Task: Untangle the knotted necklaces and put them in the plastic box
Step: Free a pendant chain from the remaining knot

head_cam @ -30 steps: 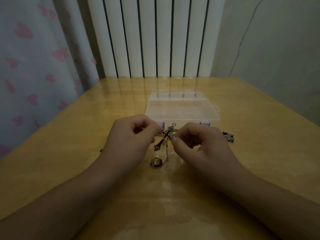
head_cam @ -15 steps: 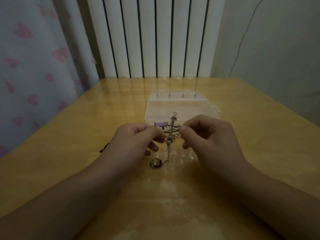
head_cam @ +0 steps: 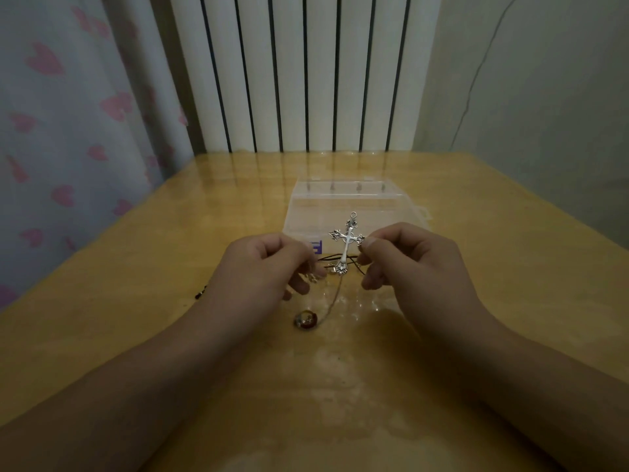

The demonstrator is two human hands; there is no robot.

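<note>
The silver cross pendant [head_cam: 347, 240] now stands upright and face-on between the two hands, higher than a second ago, when it lay bunched low among the cords; the knot has been lifted clear of the desk [head_cam: 136, 267] and turned, so I judge the untangling is still under way and nothing is ready for the box yet. The left hand [head_cam: 262, 267] has its grip closed, thumb and forefinger pinching the dark cord [head_cam: 328, 265] just left of the cross's foot; the right hand [head_cam: 413, 264] pinches at the cross's right arm, its other fingers curled; a pale chain [head_cam: 332, 301] drops below both grips to a round amber pendant [head_cam: 305, 320] resting on the desk. Beyond the grips sits the clear plastic box [head_cam: 354, 206], lid seemingly shut; its inside looks bare as far as the dim light shows; no necklace is in it. A small dark bit [head_cam: 200, 294] lies far left of the left grip.
</note>
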